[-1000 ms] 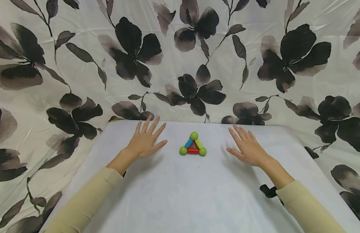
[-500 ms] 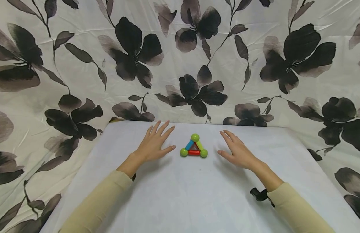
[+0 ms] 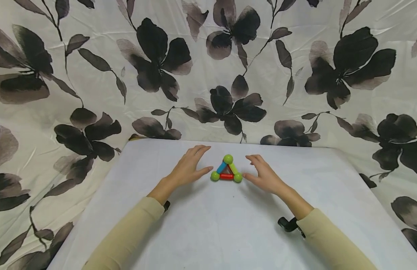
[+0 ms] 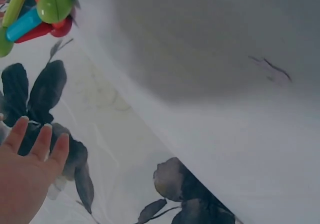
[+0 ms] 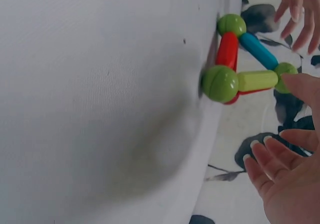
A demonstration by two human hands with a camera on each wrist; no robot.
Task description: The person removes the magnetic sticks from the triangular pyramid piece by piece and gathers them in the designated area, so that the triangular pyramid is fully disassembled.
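A toy triangle of green balls and coloured rods (image 3: 226,176) lies on the white tabletop, with blue, yellow and red sides. From the right wrist, more red parts show beneath its green ball (image 5: 220,83). My left hand (image 3: 188,168) hovers just left of the triangle, fingers loosely bent and holding nothing; it also appears in the left wrist view, as a palm with fingers (image 4: 30,169). On the other side, my right hand (image 3: 265,175) has its thumb close to the right green ball; whether they touch, I cannot tell. Its fingers are relaxed, with a gap between thumb and fingers.
The white table (image 3: 208,228) stretches toward me, and its far edge lies just behind the triangle. Beyond hangs a floral cloth (image 3: 195,75). A black wrist device (image 3: 288,224) sits at the right sleeve.
Both hands have moved inward, toward the triangle from either side. Their spread fingers have drawn together and bent a little. The triangle stays in place on the table.
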